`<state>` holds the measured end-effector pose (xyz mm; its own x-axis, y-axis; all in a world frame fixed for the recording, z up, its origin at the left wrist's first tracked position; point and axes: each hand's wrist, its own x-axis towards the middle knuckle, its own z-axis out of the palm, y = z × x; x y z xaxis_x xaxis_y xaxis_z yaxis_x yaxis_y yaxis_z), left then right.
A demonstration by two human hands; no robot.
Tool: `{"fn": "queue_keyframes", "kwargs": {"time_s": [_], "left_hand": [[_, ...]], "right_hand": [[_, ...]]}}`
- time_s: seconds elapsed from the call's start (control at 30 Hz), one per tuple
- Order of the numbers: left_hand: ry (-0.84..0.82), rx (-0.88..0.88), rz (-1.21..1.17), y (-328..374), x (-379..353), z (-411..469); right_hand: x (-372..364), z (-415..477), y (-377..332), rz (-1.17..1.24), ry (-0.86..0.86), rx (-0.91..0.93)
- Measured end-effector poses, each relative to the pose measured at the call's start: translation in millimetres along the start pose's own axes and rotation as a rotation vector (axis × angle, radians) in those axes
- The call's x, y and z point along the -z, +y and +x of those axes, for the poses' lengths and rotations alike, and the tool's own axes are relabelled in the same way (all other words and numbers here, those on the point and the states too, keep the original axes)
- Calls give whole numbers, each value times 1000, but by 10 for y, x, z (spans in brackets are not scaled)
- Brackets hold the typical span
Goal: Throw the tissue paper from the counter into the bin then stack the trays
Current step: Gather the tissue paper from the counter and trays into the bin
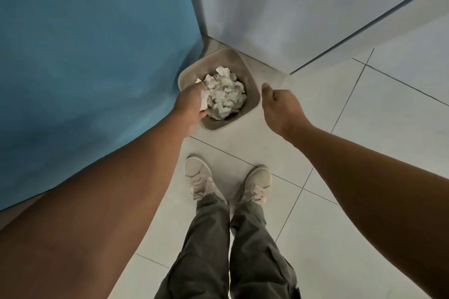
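A beige square bin (251, 91) stands on the floor in the corner between a blue wall and a pale panel. Crumpled white tissue paper (224, 93) fills its inside. My left hand (188, 104) hovers over the bin's left rim, fingers closed around a wad of tissue paper (203, 99) that pokes out beside the pile. My right hand (279, 107) hangs just right of the bin, fingers curled in, thumb up, holding nothing. No trays or counter are in view.
The blue wall (92, 56) fills the left side. A pale grey panel (279, 7) closes the back. White floor tiles (364, 128) spread to the right and toward me. My two shoes (201, 179) stand just short of the bin.
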<state>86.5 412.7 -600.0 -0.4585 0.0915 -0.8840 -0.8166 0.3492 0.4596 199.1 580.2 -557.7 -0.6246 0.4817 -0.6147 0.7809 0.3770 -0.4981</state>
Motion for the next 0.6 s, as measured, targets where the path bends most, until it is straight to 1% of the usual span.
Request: {"fn": "queue_keyframes", "kwargs": {"time_s": [0.07, 0.17, 0.2, 0.33, 0.43, 0.6], "left_hand": [[20, -18, -2, -44, 22, 162], [123, -88, 141, -74, 91, 263], [135, -117, 180, -64, 100, 229], [145, -220, 336, -54, 136, 134], [140, -236, 347, -117, 197, 130], [125, -256, 366, -171, 252, 61]], "right_hand": [[-68, 98, 47, -20, -18, -5], [-173, 185, 31, -47, -53, 8], [-206, 196, -2, -55, -71, 17], [-363, 243, -192, -54, -152, 79], [-489, 350, -302, 26, -211, 101], [-596, 516, -296, 29, -294, 17]]}}
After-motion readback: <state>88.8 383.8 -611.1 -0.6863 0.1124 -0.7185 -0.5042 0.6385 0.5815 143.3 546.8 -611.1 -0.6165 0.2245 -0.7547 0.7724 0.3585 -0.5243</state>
